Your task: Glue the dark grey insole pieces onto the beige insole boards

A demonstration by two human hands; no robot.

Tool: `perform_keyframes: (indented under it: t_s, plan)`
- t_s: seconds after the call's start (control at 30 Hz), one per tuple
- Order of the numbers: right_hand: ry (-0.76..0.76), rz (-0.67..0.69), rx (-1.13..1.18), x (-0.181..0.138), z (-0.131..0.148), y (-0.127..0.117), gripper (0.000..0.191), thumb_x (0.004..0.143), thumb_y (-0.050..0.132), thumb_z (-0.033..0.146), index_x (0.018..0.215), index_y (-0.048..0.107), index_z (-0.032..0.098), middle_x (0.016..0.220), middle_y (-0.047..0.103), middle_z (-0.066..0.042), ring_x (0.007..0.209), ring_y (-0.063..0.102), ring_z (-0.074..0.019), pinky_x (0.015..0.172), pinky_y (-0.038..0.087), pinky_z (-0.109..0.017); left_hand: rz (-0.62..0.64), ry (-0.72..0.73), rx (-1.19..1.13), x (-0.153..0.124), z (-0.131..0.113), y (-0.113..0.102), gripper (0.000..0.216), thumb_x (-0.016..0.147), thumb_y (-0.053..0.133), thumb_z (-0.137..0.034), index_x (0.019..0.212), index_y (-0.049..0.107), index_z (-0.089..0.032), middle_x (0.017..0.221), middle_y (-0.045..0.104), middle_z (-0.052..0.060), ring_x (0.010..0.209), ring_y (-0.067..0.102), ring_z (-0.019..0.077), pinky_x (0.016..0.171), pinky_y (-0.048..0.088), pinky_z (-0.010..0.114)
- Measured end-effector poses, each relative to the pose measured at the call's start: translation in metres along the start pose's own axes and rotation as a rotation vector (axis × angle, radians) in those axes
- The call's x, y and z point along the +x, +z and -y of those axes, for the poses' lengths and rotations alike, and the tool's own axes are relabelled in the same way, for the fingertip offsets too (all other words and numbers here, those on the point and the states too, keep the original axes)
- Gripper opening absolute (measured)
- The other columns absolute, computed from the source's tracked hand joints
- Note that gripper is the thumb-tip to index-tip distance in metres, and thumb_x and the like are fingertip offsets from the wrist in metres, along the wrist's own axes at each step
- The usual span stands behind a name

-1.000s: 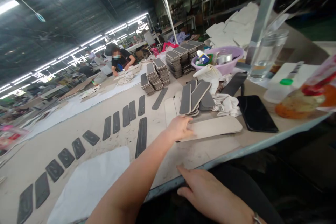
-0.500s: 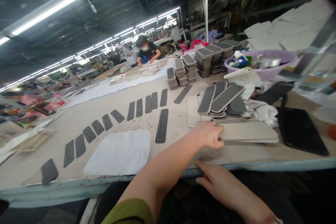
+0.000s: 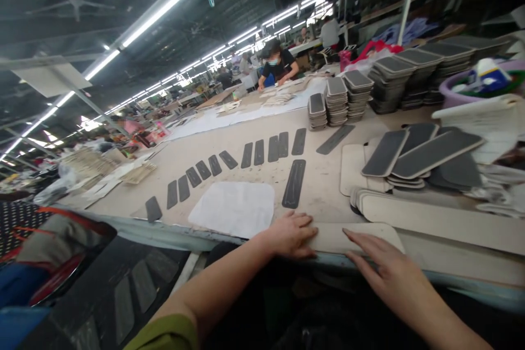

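Note:
A beige rounded panel (image 3: 334,236) lies along the front edge of the table, under both hands. My left hand (image 3: 292,235) rests on its left end with the fingers spread. My right hand (image 3: 379,257) lies over the panel's right part, fingers stretched out and the thumb along the near edge. Just right of it is a stack of long beige panels (image 3: 443,224). Beyond my left hand lies a single dark grey strip (image 3: 294,183) with shiny streaks.
A row of dark strips (image 3: 193,176) runs across the table behind a white sheet (image 3: 233,208). Loose grey panels with pale borders (image 3: 437,153) are piled right, near tall stacks (image 3: 336,99) and a purple basin (image 3: 449,93). A co-worker (image 3: 279,68) works at the far end.
My left hand has moved from the beige stack to the panel at the table edge. My right hand now lies over that panel too. The camera view has swung left.

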State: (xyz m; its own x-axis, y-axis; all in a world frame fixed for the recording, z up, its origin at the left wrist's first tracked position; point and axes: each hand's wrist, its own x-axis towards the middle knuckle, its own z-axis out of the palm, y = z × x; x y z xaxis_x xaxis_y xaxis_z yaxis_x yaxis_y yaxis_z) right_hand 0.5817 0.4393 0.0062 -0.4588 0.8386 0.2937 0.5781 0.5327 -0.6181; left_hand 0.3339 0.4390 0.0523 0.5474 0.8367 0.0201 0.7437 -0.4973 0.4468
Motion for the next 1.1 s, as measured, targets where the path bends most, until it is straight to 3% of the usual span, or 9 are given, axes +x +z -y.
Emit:
perform_keyframes:
  t_s: [0.07,0.17,0.3,0.5,0.63,0.8,0.87,0.97,1.1]
  plan:
    - [-0.043,-0.001,-0.175,-0.001,-0.012,0.013,0.049,0.083,0.045,0.043,0.122,0.055,0.016,0.117,0.058,-0.011,0.109,0.051,-0.0275,0.093,0.043,-0.042,-0.108,-0.013,-0.025,-0.014,0.013,0.002,0.042,0.071,0.066,-0.033,0.112,0.061,-0.027,0.119,0.057,0.011,0.112,0.051,0.0279,0.101,0.031,0.038]
    - [-0.124,0.066,-0.336,-0.002,-0.024,0.029,0.050,0.080,0.048,0.042,0.119,0.057,0.013,0.122,0.054,-0.014,0.115,0.047,-0.0300,0.095,0.041,-0.045,-0.259,-0.152,0.093,-0.013,0.034,0.000,0.026,0.083,0.050,-0.025,0.104,0.065,-0.024,0.101,0.063,0.011,0.097,0.057,0.0221,0.089,0.040,0.032]
    - [-0.175,0.100,-0.392,0.000,-0.025,0.035,0.050,0.079,0.049,0.041,0.120,0.057,0.013,0.127,0.051,-0.014,0.117,0.045,-0.0285,0.097,0.040,-0.044,-0.056,-0.263,0.436,0.005,0.062,-0.007,0.022,0.083,0.046,-0.019,0.087,0.067,-0.017,0.088,0.061,0.012,0.088,0.056,0.0230,0.081,0.040,0.036]
    - [-0.183,0.115,-0.388,0.002,-0.023,0.033,0.051,0.080,0.049,0.041,0.122,0.055,0.013,0.128,0.049,-0.014,0.117,0.045,-0.0287,0.097,0.040,-0.045,0.068,-0.167,0.481,0.025,0.075,-0.011,0.015,0.078,0.051,-0.017,0.072,0.064,-0.014,0.081,0.059,0.010,0.079,0.056,0.0218,0.073,0.040,0.036]
    - [-0.106,0.098,-0.293,0.002,-0.018,0.030,0.050,0.084,0.045,0.041,0.125,0.052,0.014,0.126,0.051,-0.013,0.115,0.048,-0.0264,0.096,0.042,-0.043,0.036,-0.159,0.465,0.029,0.077,-0.013,0.014,0.076,0.052,-0.020,0.072,0.064,-0.013,0.083,0.059,0.010,0.079,0.056,0.0215,0.074,0.041,0.035]
    - [0.094,-0.078,-0.032,0.009,-0.003,0.016,0.044,0.085,0.044,0.043,0.117,0.056,0.015,0.116,0.058,-0.010,0.105,0.055,-0.0229,0.092,0.045,-0.037,-0.127,-0.217,0.405,0.023,0.065,-0.034,0.016,0.077,0.049,-0.018,0.080,0.064,-0.015,0.086,0.061,0.008,0.082,0.056,0.0186,0.076,0.043,0.030]
    - [0.223,-0.147,0.124,0.013,0.002,0.008,0.043,0.084,0.047,0.044,0.114,0.057,0.016,0.113,0.060,-0.010,0.096,0.059,-0.0207,0.086,0.049,-0.033,-0.272,-0.225,0.254,0.015,0.048,-0.048,0.016,0.077,0.048,-0.016,0.081,0.064,-0.016,0.084,0.061,0.006,0.079,0.056,0.0160,0.073,0.043,0.026]
    - [0.438,-0.207,0.311,0.018,0.005,-0.001,0.046,0.082,0.050,0.046,0.115,0.057,0.015,0.108,0.062,-0.010,0.093,0.060,-0.0201,0.083,0.050,-0.032,-0.506,-0.260,-0.249,-0.002,0.017,-0.069,0.010,0.074,0.053,-0.019,0.073,0.063,-0.017,0.072,0.057,0.001,0.068,0.054,0.0130,0.062,0.041,0.022]
    - [0.659,-0.194,0.665,0.023,0.003,-0.004,0.051,0.082,0.049,0.046,0.122,0.052,0.014,0.111,0.060,-0.011,0.095,0.060,-0.0202,0.082,0.050,-0.034,-0.586,-0.276,-0.896,-0.025,-0.016,-0.082,0.006,0.069,0.060,-0.020,0.064,0.059,-0.016,0.067,0.054,0.000,0.065,0.050,0.0121,0.061,0.040,0.022]
